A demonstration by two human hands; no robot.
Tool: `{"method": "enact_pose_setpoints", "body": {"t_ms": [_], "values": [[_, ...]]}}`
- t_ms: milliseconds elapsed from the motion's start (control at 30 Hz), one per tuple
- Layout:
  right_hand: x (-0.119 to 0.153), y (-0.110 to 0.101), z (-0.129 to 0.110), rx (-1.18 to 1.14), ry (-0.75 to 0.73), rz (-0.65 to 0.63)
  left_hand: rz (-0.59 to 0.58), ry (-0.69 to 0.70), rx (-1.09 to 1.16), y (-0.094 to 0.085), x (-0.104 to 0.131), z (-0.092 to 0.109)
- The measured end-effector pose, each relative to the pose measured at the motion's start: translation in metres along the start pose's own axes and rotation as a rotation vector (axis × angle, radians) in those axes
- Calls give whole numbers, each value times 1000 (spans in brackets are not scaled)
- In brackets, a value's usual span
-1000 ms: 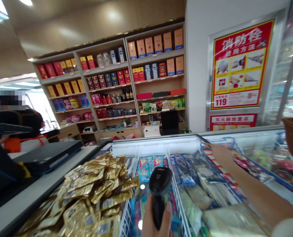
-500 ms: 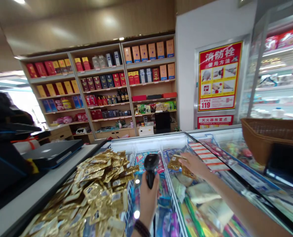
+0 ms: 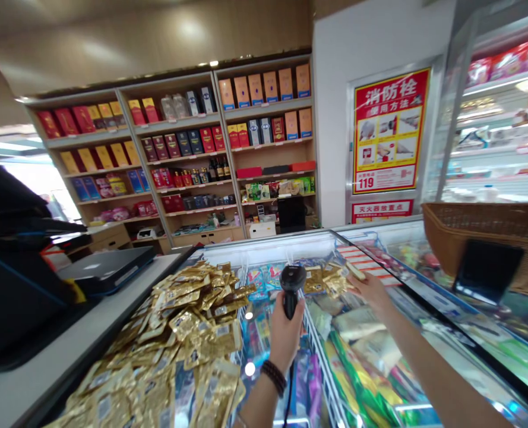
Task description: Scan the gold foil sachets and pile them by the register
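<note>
My left hand (image 3: 285,333), with a dark beaded bracelet at the wrist, is wrapped round the handle of a black barcode scanner (image 3: 292,278). Its cable hangs down below the hand. Farther right, my right hand (image 3: 370,290) pinches a small gold packet (image 3: 356,271), seen nearly edge-on. Just left of those fingers lie a few loose gold packets (image 3: 330,280) on the glass top of the chest freezer (image 3: 268,250). A large heap of similar gold packets (image 3: 187,333) spreads to the left of the scanner.
White wire dividers and colourful frozen packs (image 3: 357,374) show under the glass. At left, a counter (image 3: 125,303) bears a flat black device (image 3: 107,268). A brown wicker basket (image 3: 451,238) stands at right beside a dark panel (image 3: 489,270). Stocked shelves (image 3: 174,160) line the back wall.
My left hand has moved right with the scanner. My right hand has shifted right, away from the loose gold packets, with one packet between its fingers. The view has tilted slightly.
</note>
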State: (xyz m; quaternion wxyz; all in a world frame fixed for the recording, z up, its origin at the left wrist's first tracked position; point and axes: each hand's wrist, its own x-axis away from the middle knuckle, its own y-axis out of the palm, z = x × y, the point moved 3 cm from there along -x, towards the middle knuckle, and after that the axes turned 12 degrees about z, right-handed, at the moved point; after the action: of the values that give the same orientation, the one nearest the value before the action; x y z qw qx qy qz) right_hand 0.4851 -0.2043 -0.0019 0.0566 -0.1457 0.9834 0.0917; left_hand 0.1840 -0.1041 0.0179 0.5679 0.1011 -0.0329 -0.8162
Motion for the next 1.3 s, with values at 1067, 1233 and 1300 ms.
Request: {"method": "enact_pose_setpoints", "body": {"t_ms": [1067, 1233, 1300], "values": [[55, 48, 18, -348, 213, -204, -236, -90, 117, 11, 25, 13], [54, 48, 20, -383, 270, -186, -217, -118, 112, 9, 25, 13], [55, 48, 18, -390, 283, -178, -242, -127, 108, 8, 23, 12]]}}
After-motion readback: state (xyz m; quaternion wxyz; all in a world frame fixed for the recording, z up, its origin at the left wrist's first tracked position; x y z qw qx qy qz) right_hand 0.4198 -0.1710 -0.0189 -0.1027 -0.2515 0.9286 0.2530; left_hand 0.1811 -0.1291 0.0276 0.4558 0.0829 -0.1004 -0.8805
